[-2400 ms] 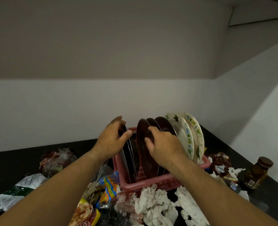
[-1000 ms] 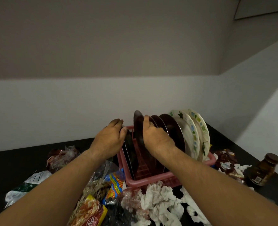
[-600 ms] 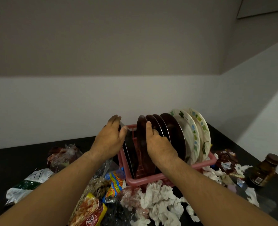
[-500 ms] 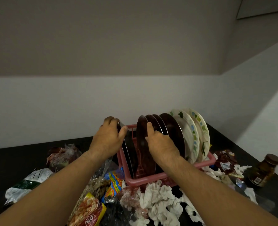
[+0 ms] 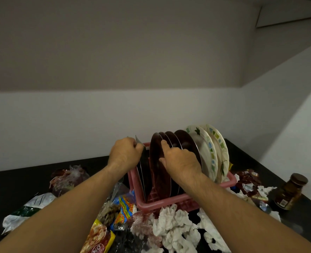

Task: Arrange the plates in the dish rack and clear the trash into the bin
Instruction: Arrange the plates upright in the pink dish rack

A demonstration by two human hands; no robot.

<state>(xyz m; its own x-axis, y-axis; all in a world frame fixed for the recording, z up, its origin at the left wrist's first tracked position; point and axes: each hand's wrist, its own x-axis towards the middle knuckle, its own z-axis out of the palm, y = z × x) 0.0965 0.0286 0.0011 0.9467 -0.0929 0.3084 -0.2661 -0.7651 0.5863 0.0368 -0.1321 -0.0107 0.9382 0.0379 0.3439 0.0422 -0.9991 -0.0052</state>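
Note:
A pink dish rack (image 5: 166,201) stands on the black counter with plates on edge. My left hand (image 5: 124,155) grips the top rim of a thin dark plate (image 5: 141,172) at the rack's left end. My right hand (image 5: 180,161) holds the rim of a dark maroon plate (image 5: 157,161), thumb on its near face and forefinger over its edge. Behind it stand more dark plates (image 5: 185,144) and two white patterned plates (image 5: 208,152). Crumpled white tissues (image 5: 173,229) and snack wrappers (image 5: 122,209) lie in front of the rack. No bin is in view.
A brown glass jar (image 5: 289,191) stands at the right counter edge. Foil and red wrappers (image 5: 247,183) lie right of the rack. A clear plastic bag (image 5: 67,178) and a white-green packet (image 5: 30,207) lie on the left. White walls close the corner behind.
My right hand lifted the maroon plate, set it into a slot further right beside the other dark plates and still holds it. My left hand's fingers curled tighter over the left plate's rim.

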